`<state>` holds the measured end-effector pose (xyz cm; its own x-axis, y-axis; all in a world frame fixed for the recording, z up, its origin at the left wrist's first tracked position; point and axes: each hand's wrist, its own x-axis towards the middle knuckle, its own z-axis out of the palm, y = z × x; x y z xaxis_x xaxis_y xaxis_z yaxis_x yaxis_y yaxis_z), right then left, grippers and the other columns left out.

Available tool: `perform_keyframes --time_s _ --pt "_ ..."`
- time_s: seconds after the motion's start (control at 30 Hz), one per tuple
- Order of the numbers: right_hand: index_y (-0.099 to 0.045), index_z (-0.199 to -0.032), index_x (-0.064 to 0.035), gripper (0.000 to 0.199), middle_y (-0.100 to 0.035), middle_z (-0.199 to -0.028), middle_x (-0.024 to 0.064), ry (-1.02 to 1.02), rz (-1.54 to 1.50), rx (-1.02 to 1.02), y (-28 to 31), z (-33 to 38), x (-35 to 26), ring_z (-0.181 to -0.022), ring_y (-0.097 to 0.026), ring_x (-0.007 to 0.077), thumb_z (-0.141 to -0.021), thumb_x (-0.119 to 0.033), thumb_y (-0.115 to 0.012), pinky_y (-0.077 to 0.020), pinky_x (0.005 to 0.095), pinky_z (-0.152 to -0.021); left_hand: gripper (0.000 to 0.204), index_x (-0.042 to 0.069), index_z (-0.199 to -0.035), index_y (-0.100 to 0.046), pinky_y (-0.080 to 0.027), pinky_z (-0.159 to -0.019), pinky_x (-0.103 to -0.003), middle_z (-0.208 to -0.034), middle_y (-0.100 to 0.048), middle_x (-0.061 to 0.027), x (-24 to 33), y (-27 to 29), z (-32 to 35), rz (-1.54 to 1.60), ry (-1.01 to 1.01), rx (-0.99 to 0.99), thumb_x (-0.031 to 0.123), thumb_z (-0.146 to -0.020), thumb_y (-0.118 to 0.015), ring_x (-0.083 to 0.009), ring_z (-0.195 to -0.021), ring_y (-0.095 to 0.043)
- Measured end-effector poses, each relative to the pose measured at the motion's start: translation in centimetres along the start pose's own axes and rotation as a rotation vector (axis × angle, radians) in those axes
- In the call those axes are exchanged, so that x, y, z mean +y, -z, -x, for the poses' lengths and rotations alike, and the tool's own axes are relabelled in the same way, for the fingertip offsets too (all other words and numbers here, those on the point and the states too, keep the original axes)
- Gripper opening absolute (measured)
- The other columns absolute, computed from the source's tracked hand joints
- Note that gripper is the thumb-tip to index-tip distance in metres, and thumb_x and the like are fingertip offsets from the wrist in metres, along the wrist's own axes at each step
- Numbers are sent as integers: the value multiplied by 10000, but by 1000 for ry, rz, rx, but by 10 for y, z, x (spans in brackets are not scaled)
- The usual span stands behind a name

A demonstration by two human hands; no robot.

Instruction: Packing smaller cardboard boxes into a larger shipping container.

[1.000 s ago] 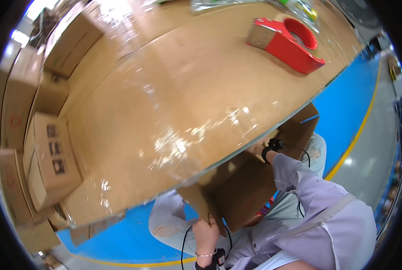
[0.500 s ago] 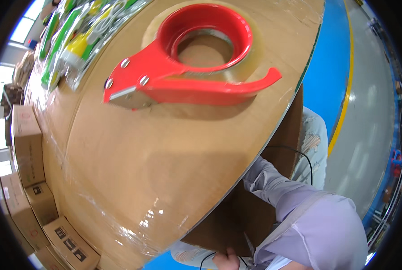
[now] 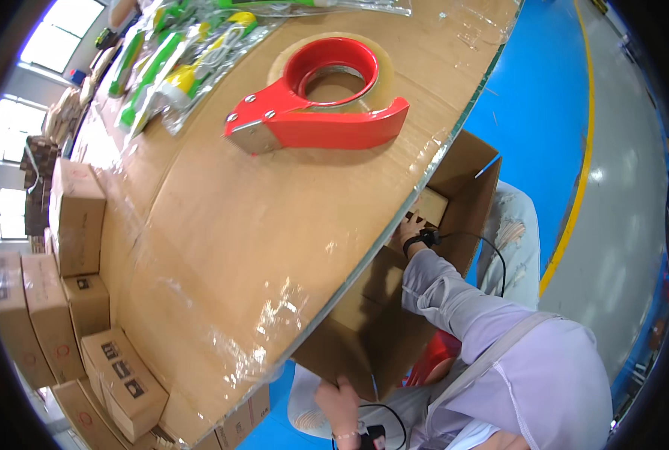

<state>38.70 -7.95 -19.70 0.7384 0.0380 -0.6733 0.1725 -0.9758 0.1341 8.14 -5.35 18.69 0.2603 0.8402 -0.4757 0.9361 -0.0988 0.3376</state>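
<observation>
My right hand (image 3: 411, 226) reaches into an open cardboard box (image 3: 398, 349) beside the table edge. Its fingers lie spread on a small brown carton (image 3: 430, 207) inside; a black band with a cable circles the wrist. At the box's near edge my left hand (image 3: 339, 407) grips the cardboard wall, and a dark wrist device is partly in view. The table edge hides part of the box. On the cardboard-covered table (image 3: 222, 247) lies a red tape dispenser (image 3: 334, 129) with a clear tape roll, apart from both hands.
Several green and yellow bagged items (image 3: 173, 79) lie at the table's far left. Brown cartons (image 3: 124, 379) are stacked beyond the table's left side. A red stool (image 3: 435, 360) shows beneath me. Blue floor (image 3: 529, 142) and a yellow line run along the right.
My right hand, hidden behind the table edge before, now shows inside the box. The view has shifted, so the tape dispenser looks smaller and more of the box shows.
</observation>
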Motion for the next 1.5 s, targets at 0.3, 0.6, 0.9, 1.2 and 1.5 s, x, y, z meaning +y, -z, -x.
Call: perform_keyframes --time_s 0.3,0.6,0.9,1.2,1.5 --pt "-668 -1117 -42 447 -630 -1191 151 455 76 -74 157 84 24 -1127 -594 296 -787 -341 -628 -496 378 -906 235 -39 -879 -642 -484 -704 -497 -831 -646 -266 -91 -27 -60 -74 -54 141 175 -808 -574 -450 -808 -620" --pt "-511 -1304 0 703 -557 -1276 214 995 88 -189 153 113 39 -1201 -518 348 -814 -492 -619 -419 385 -1003 318 -20 -1027 -625 -500 -731 -428 -903 -663 -231 -159 -41 -57 416 -14 50 246 -853 -610 -383 -851 -644" --pt "-425 -1362 -7 613 -504 -1314 243 1698 431 -477 191 334 68 -1200 -496 380 -912 -401 -559 -408 392 -1002 327 -17 -900 -612 -493 -679 -313 -818 -657 -110 -169 212 -38 986 70 855 307 -924 -567 -193 -746 -622" --pt "-509 -1280 -15 444 -585 -1187 188 2067 142 -434 262 490 29 -1104 -560 336 -901 -221 -614 -450 373 -954 824 -94 -1185 -513 -432 -920 -421 -1132 -566 -271 -249 357 -111 388 188 1364 580 -741 -679 -391 -1035 -556" --pt "-361 -1410 -51 627 -395 -1431 111 1828 -790 -343 275 475 -72 -1318 -380 237 -857 -128 -647 -324 396 -1067 760 -67 -1008 -504 -418 -906 -422 -1069 -534 -225 -195 300 -71 521 135 1497 542 -654 -787 -362 -1007 -529"
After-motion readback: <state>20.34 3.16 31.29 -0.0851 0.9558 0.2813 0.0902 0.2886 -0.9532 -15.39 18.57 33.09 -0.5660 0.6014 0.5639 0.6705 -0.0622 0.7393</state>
